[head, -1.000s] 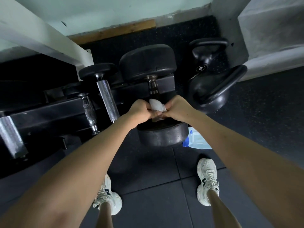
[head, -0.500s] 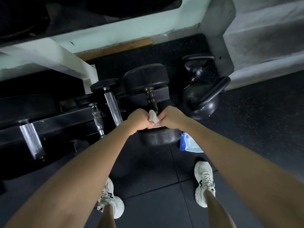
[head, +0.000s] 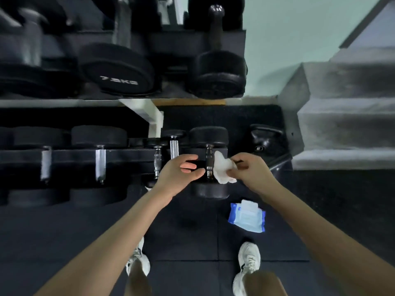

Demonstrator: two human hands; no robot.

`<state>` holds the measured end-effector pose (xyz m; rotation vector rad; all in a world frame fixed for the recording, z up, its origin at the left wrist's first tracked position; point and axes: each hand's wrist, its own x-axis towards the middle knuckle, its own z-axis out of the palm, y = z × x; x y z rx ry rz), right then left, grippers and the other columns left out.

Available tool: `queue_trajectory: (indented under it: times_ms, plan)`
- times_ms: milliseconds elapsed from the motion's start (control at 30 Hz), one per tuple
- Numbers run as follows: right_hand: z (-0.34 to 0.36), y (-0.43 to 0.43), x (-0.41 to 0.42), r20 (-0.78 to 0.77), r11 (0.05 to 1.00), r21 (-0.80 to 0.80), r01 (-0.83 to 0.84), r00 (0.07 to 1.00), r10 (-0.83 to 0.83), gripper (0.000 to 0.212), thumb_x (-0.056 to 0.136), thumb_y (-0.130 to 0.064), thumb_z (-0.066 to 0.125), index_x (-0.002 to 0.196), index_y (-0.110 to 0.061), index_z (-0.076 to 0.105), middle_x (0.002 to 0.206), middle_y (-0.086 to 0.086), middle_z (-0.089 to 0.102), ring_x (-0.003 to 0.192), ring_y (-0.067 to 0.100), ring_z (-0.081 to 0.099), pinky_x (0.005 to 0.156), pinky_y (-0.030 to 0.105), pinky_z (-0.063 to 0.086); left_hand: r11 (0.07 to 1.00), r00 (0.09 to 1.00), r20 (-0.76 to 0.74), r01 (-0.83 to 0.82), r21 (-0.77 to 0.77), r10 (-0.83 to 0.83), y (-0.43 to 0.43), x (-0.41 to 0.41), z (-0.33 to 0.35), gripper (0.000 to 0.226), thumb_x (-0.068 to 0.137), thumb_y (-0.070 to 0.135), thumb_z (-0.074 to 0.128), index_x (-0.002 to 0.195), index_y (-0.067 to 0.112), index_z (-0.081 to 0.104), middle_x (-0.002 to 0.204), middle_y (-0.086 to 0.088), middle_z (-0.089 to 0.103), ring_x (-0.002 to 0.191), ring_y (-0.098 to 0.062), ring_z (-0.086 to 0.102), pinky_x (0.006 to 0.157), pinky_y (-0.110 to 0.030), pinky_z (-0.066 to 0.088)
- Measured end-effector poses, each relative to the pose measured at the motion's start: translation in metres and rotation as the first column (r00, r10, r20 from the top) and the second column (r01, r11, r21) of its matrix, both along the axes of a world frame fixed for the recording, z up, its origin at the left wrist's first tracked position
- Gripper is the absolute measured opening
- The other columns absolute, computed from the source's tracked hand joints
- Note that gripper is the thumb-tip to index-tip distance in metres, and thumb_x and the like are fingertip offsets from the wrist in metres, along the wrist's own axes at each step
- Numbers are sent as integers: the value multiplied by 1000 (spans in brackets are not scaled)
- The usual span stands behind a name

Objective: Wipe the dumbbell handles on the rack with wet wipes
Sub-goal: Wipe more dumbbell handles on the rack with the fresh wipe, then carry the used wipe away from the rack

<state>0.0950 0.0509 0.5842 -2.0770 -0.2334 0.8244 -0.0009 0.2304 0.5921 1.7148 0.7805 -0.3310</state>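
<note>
Right hand (head: 249, 170) pinches wipe (head: 223, 168) (beside dumbbell handle (head: 209, 161))

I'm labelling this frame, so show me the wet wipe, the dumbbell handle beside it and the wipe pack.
wet wipe (head: 222, 167): head view, middle of the crumpled white sheet.
dumbbell handle (head: 209, 160): head view, mid-length of the dark bar.
wipe pack (head: 248, 217): head view, centre of the blue wrapper.

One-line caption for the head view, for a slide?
Right hand pinches a crumpled wipe beside the rightmost lower-rack dumbbell handle; left hand open alongside; wipes pack on the floor.
</note>
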Motion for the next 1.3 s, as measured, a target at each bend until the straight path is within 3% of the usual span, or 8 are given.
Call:
queue_trajectory:
  times_ms: [100, 267, 367, 500, 600, 733, 1133, 1300]
  plan:
    - [49, 5, -9, 80, 988, -13, -152, 985, 153, 22, 74, -14, 73, 80, -34, 70, 82, -5, 74, 82, 13, 68, 81, 38, 53, 981, 984, 35, -170, -91, 174, -17, -26, 51, 34, 81, 38, 69, 114, 29, 63, 104, 10, 68, 99, -2, 60, 75, -18, 43]
    - [126, 41, -49, 39, 891, -1, -453, 891, 453, 19, 89, -11, 62, 104, -15, 73, 99, 0, 74, 94, 12, 67, 93, 38, 50, 905, 950, 26, -287, -314, 310, -13, -73, 109, 19, 83, 34, 68, 101, 32, 66, 101, 7, 72, 99, -9, 67, 96, -37, 47]
    - [158, 77, -76, 172, 810, -150, -566, 792, 586, 16, 88, -24, 63, 100, -30, 73, 98, -11, 72, 94, 6, 64, 95, 38, 46, 889, 932, 57, -322, -326, 359, 12, -112, 137, 20, 82, 28, 69, 102, 24, 69, 94, 7, 73, 88, -6, 69, 97, -39, 47]
    - [187, 140, -130, 308, 850, -181, -495, 792, 527, 19, 74, -38, 75, 89, -38, 62, 86, -19, 64, 86, 2, 58, 88, 30, 41, 871, 890, 103, -401, -285, 443, 65, -181, 171, 12, 82, 16, 71, 93, 13, 69, 87, -2, 71, 82, -14, 67, 93, -41, 51]
    - [207, 195, -182, 31, 805, 39, -592, 806, 591, 35, 81, -25, 73, 114, -24, 61, 94, -11, 66, 91, 4, 61, 77, 15, 45, 842, 843, 165, -453, -294, 511, 115, -244, 197, 10, 81, 9, 70, 91, 9, 67, 90, -9, 68, 86, -20, 64, 89, -38, 52]
    - [231, 270, -254, -73, 710, 171, -683, 710, 701, 21, 83, -14, 71, 103, -20, 67, 79, -10, 70, 73, -7, 64, 66, 4, 44, 801, 782, 199, -538, -263, 590, 182, -333, 220, 11, 80, 8, 71, 91, 6, 67, 93, -14, 70, 86, -21, 66, 85, -33, 55]
    - [231, 514, -412, 6, 556, 208, -805, 570, 822, 6, 81, -8, 71, 85, -13, 72, 86, 6, 72, 81, 12, 65, 81, 28, 53, 511, 474, 224, -847, -149, 852, 364, -502, 230, 10, 77, 6, 73, 84, 6, 66, 75, -3, 66, 60, -5, 64, 63, -21, 53]
    - [224, 640, -456, 47, 430, 199, -880, 447, 893, 6, 80, -10, 72, 85, -11, 72, 79, 1, 69, 75, 7, 62, 71, 21, 50, 387, 353, 230, -913, -127, 907, 460, -549, 232, 13, 77, 5, 73, 86, 5, 65, 85, -8, 69, 75, -16, 68, 68, -24, 57]
